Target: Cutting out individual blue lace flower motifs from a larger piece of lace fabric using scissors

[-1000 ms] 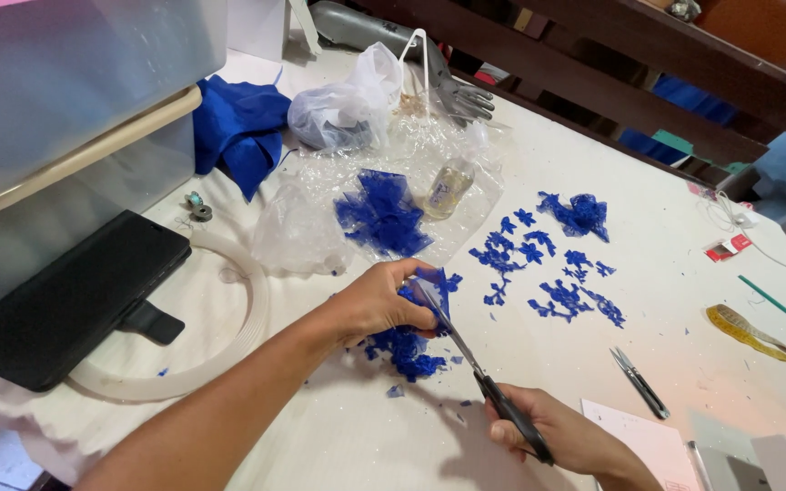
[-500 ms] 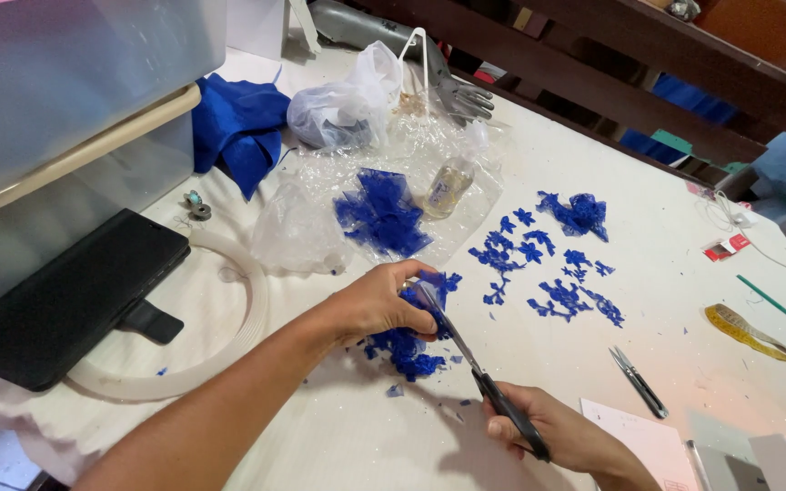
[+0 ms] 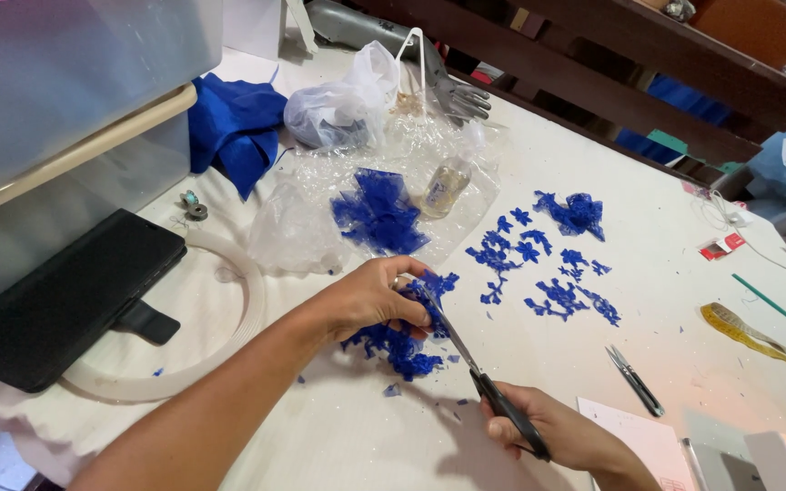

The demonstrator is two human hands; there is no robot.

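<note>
L hand (image 3: 370, 295) pinches a scrap of blue lace (image 3: 429, 289) w/ fingers closed on it, just above a small heap of blue lace bits (image 3: 395, 345) on the white counter (image 3: 338, 436). R hand (image 3: 561, 435) has fingers wrapped thru the black handles of the scissors (image 3: 475, 368); blades point up-left, tips at the held scrap, right beside L fingertips. Cut blue lace flowers (image 3: 539, 268) lie spread to the right, apart from the heap. Bigger blue lace bunch (image 3: 379, 214) sits on clear plastic wrap (image 3: 297, 236), w/ a small bottle (image 3: 445, 185) next to it. Blue cloth (image 3: 234, 127) far left near a clear bin (image 3: 65, 82). Black case (image 3: 56, 300) at left edge, partly over a white ring (image 3: 229, 318). Small snips (image 3: 634, 380) lie near R hand; yellow tape measure (image 3: 752, 332) far right
</note>
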